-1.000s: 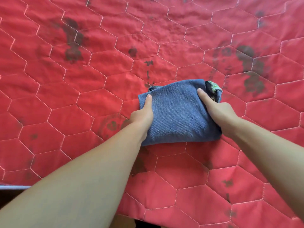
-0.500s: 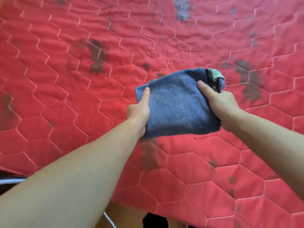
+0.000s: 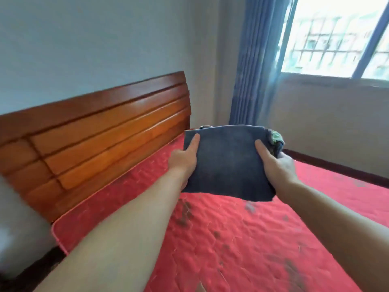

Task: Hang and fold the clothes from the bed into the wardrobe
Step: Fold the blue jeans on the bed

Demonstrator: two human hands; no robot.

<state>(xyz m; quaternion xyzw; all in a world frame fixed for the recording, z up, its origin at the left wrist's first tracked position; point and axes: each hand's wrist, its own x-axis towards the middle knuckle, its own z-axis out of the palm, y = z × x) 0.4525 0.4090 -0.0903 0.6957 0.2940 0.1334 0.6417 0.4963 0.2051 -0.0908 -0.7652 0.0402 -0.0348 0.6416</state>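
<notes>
Glossy wooden headboard [image 3: 101, 131] against a pale wall [image 3: 94, 43], blue curtain [image 3: 254, 60] beside a bright barred window [image 3: 336, 36].

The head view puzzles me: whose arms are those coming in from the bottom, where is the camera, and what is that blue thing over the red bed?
There is no machine here. The camera sits on a person's head and looks forward and down, so the two bare arms you see are that person's own. The left hand and the right hand each grip one side of a folded blue denim garment, thumbs on top, holding it up in the air above the bed. A bit of green patterned cloth peeks out at its far right corner. Below lies a red quilted bedcover with dark blotches. Behind it stand a wooden headboard, a blue curtain and a window. The wardrobe is not in view.
</notes>
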